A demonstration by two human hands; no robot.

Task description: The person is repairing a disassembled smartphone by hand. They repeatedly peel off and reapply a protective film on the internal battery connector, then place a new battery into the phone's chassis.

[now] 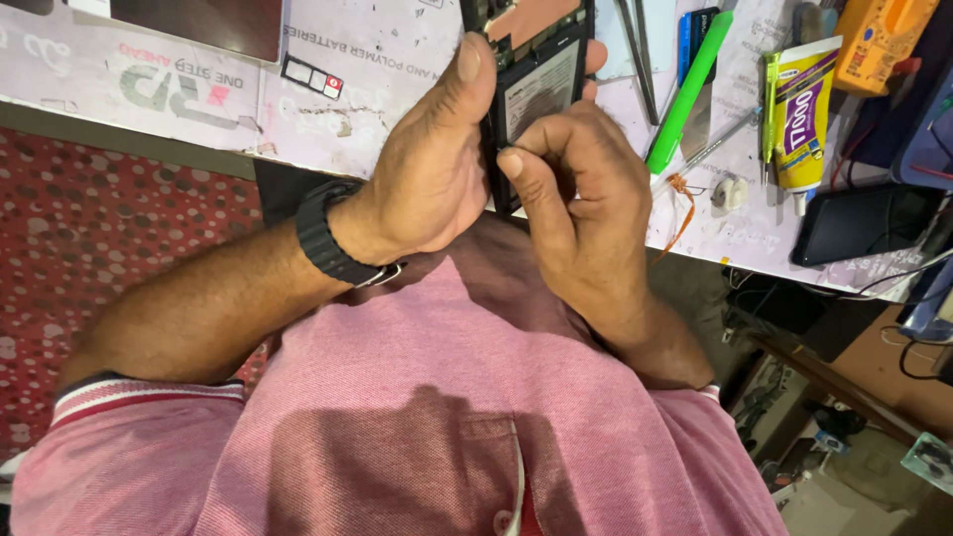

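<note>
An opened black phone [537, 79] with its back cover off shows its battery, held upright over the table edge. My left hand [427, 164], with a black watch at the wrist, grips the phone's left side, thumb along its edge. My right hand [581, 199] has its fingers curled, and thumb and forefinger pinch at the lower left corner of the battery. What the fingertips pinch is too small to make out.
A white work mat [199, 89] covers the table. A green tool [690, 89], tweezers [635, 50], a yellow glue tube [799, 109], a small SIM tray [313, 76], an orange meter [879, 40] and a dark phone [859, 223] lie around. Red patterned floor is at left.
</note>
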